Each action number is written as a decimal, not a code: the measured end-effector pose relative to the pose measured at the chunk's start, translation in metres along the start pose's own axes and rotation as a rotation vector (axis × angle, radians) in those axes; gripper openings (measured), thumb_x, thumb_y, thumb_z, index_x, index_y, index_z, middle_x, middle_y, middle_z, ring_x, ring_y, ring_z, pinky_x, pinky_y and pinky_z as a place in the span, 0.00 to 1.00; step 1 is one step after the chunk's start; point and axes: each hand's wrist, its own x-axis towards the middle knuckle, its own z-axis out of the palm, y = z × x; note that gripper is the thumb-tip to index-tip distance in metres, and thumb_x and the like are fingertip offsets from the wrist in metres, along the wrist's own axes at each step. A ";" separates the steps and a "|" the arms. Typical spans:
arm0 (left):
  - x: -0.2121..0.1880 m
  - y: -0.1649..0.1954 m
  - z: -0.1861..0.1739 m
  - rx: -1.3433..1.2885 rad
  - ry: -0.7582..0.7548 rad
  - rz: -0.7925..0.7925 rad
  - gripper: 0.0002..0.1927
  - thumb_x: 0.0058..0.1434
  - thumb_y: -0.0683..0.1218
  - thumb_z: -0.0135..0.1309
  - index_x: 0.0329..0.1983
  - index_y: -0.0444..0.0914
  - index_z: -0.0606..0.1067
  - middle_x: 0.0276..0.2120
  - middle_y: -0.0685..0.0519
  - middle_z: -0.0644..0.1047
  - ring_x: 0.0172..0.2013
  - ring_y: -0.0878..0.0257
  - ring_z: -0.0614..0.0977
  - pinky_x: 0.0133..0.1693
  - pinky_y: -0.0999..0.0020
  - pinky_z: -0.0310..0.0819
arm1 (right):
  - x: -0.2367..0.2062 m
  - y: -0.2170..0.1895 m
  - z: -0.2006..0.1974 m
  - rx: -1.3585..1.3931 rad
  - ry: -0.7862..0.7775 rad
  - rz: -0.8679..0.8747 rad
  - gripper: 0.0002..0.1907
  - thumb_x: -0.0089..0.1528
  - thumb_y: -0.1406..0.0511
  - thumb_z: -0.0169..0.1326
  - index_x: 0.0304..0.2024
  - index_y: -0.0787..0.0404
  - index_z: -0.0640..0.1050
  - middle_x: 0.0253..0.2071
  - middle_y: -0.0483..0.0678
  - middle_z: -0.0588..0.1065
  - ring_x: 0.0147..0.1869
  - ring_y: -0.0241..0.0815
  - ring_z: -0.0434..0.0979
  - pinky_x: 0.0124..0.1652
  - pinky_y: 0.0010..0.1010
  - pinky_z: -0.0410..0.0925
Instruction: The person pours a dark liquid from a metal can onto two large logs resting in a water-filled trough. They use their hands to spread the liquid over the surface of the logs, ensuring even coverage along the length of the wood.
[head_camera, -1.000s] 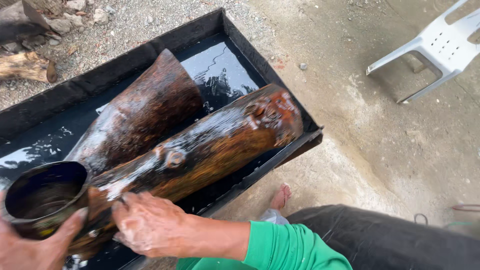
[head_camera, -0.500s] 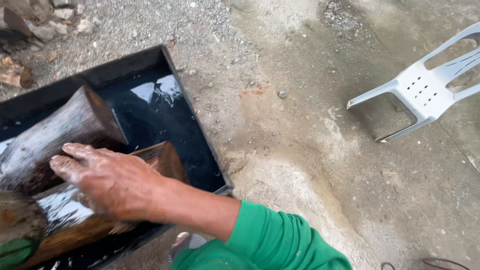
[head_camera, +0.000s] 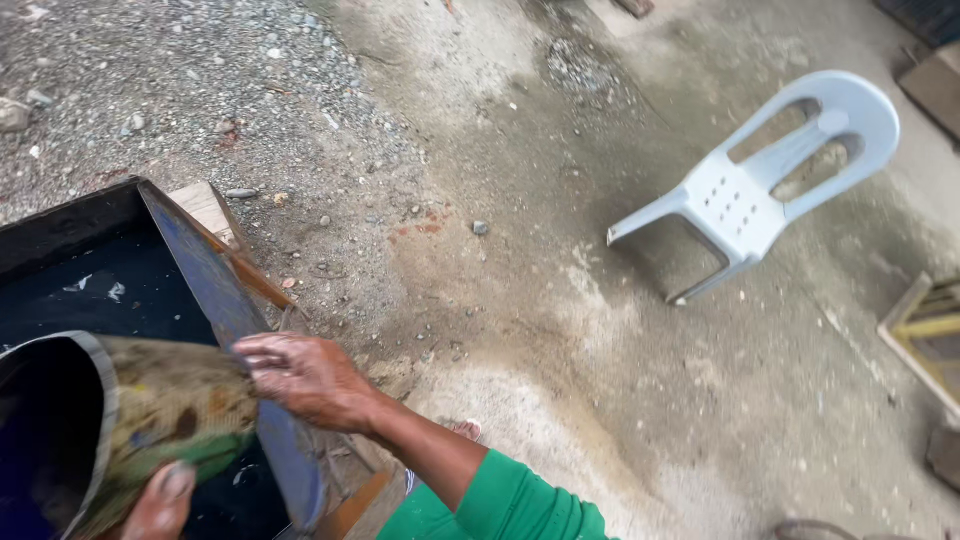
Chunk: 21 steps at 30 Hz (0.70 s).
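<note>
The person is tipping a worn, mottled green-and-brown can (head_camera: 150, 420) on its side at the near left, its dark open mouth turned to the left, over a black tray (head_camera: 200, 280) of dark liquid. The step in hand looks like pouring or scooping at the tray's right end. The right hand (head_camera: 305, 378) lies flat on the can's upper side, fingers (head_camera: 262, 352) stretched out and pressing rather than curled round it. The left hand (head_camera: 155, 505) props the can from beneath — a thumb shows against its lower wall, the rest is cut off by the frame, so how tightly it grips cannot be told. The next move calls for a steady two-handed hold, I judge, because the can is wet and sits right at the tray's thin rim.

No package, label or sign shows. A white plastic chair (head_camera: 770, 190) lies tipped over on the bare ground (head_camera: 560, 330) at the far right, and a yellow wooden frame (head_camera: 925, 335) pokes in at the right edge. A pale wooden block (head_camera: 205, 205) sits under the tray's far corner.
</note>
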 end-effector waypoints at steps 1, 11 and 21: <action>0.009 -0.004 0.017 0.000 0.017 -0.023 0.39 0.57 0.43 0.67 0.67 0.31 0.60 0.55 0.37 0.75 0.52 0.52 0.82 0.54 0.58 0.79 | 0.004 0.019 -0.022 0.100 -0.031 0.126 0.27 0.66 0.59 0.54 0.65 0.64 0.74 0.61 0.56 0.77 0.62 0.45 0.78 0.60 0.32 0.71; 0.150 -0.050 0.193 0.225 0.342 -0.166 0.62 0.45 0.50 0.71 0.77 0.40 0.46 0.67 0.35 0.64 0.63 0.45 0.71 0.64 0.51 0.64 | -0.044 0.151 -0.370 -0.296 0.583 0.786 0.30 0.64 0.52 0.55 0.63 0.61 0.73 0.62 0.52 0.75 0.63 0.46 0.76 0.59 0.37 0.71; 0.236 -0.079 0.264 0.289 0.476 -0.312 0.52 0.41 0.53 0.73 0.67 0.43 0.57 0.55 0.41 0.76 0.53 0.51 0.81 0.53 0.56 0.76 | 0.072 0.224 -0.486 -0.177 0.587 0.967 0.30 0.63 0.53 0.56 0.63 0.62 0.73 0.61 0.52 0.75 0.63 0.46 0.77 0.59 0.37 0.71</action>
